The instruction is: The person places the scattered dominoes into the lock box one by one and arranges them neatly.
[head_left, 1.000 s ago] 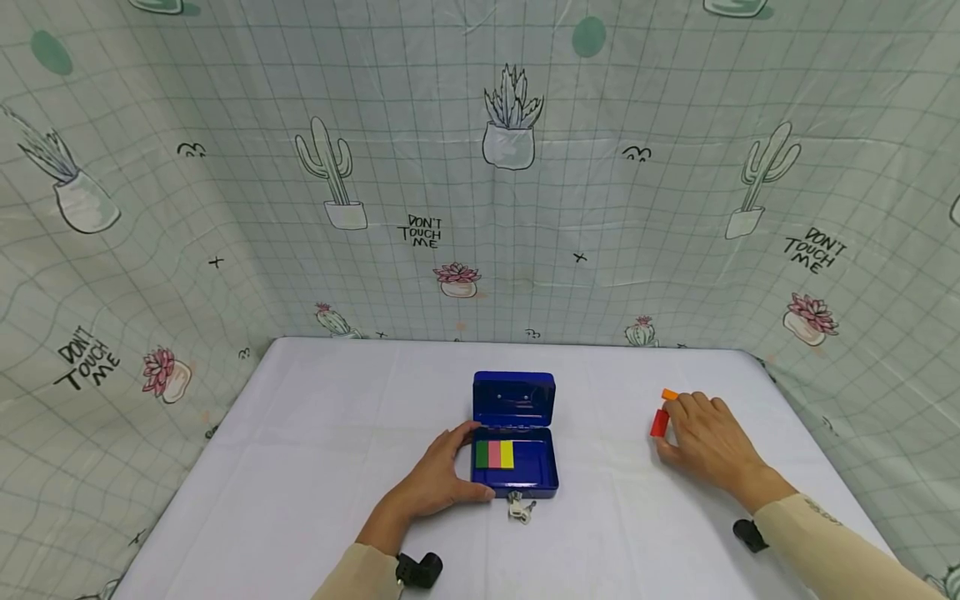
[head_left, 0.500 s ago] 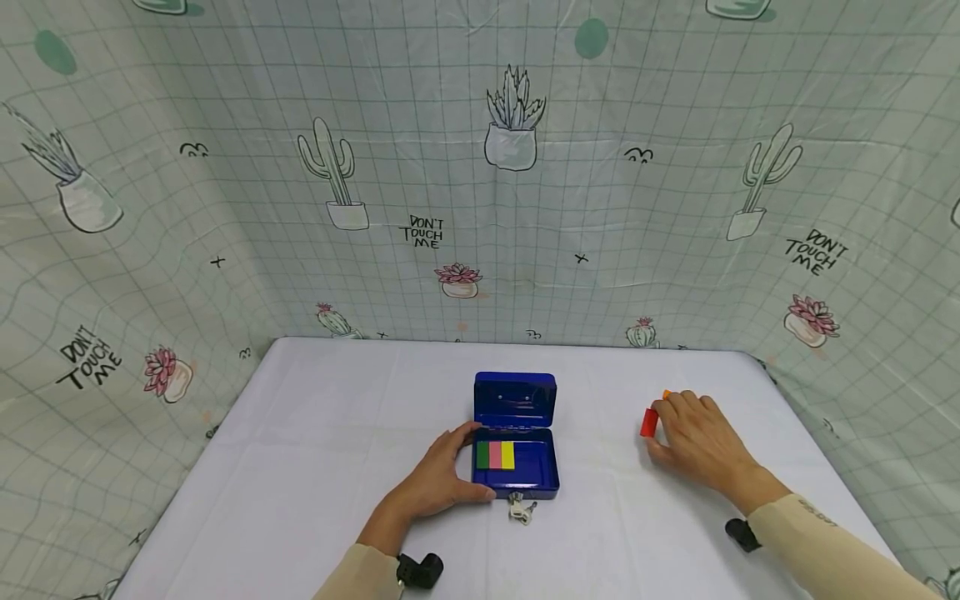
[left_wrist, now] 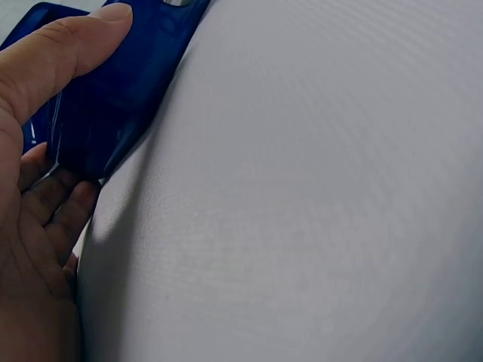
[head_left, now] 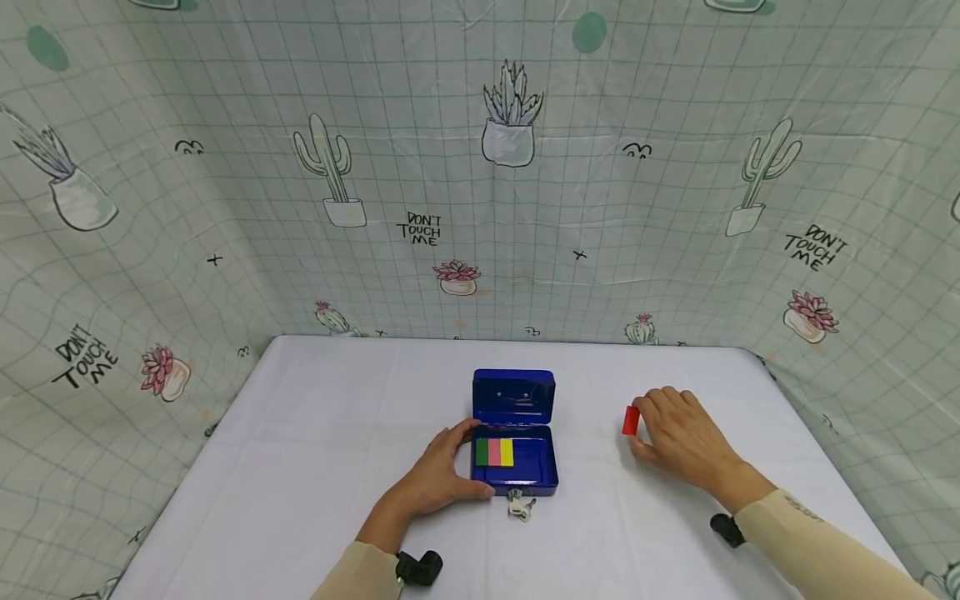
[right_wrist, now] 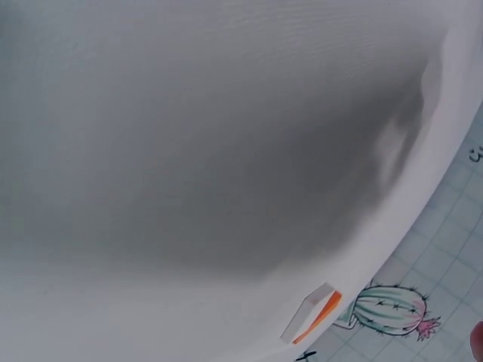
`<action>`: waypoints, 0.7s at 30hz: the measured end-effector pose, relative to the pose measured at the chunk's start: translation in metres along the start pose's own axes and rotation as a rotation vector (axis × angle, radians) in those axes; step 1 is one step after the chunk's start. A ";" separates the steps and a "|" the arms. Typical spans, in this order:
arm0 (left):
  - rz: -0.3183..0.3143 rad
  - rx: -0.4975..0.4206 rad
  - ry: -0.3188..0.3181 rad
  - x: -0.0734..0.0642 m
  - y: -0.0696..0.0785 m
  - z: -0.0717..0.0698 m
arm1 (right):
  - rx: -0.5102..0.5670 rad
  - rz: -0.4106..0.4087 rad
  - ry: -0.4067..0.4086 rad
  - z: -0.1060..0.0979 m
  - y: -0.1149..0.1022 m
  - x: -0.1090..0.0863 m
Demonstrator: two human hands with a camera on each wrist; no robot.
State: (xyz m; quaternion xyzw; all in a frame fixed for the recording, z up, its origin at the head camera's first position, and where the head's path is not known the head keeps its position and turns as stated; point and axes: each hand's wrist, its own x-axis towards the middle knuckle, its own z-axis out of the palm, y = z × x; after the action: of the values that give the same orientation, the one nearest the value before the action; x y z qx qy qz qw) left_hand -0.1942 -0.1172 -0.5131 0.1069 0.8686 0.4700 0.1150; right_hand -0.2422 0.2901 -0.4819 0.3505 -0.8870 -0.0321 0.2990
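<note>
My left hand (head_left: 429, 481) grips the left side of a blue metal cash box (head_left: 536, 464), whose lid (head_left: 513, 398) stands raised. In the left wrist view, the thumb lies over the blue box (left_wrist: 124, 98) and the other fingers reach round its far corner. Inside, side by side at the left, lie a green block (head_left: 482, 452), a pink block (head_left: 494, 452) and a yellow block (head_left: 507, 452). Right of the box, my right hand (head_left: 684, 442) pinches a small red rectangular block (head_left: 630, 421) between thumb and fingers.
Keys (head_left: 521, 507) hang at the front lock of the box. An orange-and-white block (right_wrist: 315, 313) lies on the white table (head_left: 360, 400) in the right wrist view; my right hand hides it in the head view. A patterned curtain (head_left: 525, 208) encloses the table.
My right hand has moved left, taking the red block away from the orange one, which has become hidden in the head view. My left hand and the box have stayed still.
</note>
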 end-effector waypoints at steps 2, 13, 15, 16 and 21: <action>-0.003 0.000 0.001 0.000 0.000 0.000 | 0.001 -0.003 -0.006 0.000 -0.002 0.002; -0.001 -0.007 -0.006 0.000 0.002 -0.001 | 0.002 -0.041 0.010 -0.004 -0.018 0.018; 0.000 -0.008 -0.007 0.001 0.002 -0.001 | -0.005 -0.038 -0.005 -0.005 -0.020 0.020; 0.000 -0.008 -0.006 0.001 0.002 -0.001 | -0.010 -0.036 -0.015 -0.006 -0.022 0.022; -0.008 -0.009 -0.008 0.001 0.002 -0.002 | -0.007 -0.041 -0.039 -0.007 -0.031 0.030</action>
State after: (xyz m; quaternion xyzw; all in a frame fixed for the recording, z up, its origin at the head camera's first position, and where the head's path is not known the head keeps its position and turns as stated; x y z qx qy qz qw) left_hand -0.1955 -0.1176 -0.5109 0.1048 0.8664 0.4730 0.1211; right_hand -0.2372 0.2484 -0.4691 0.3670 -0.8851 -0.0482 0.2822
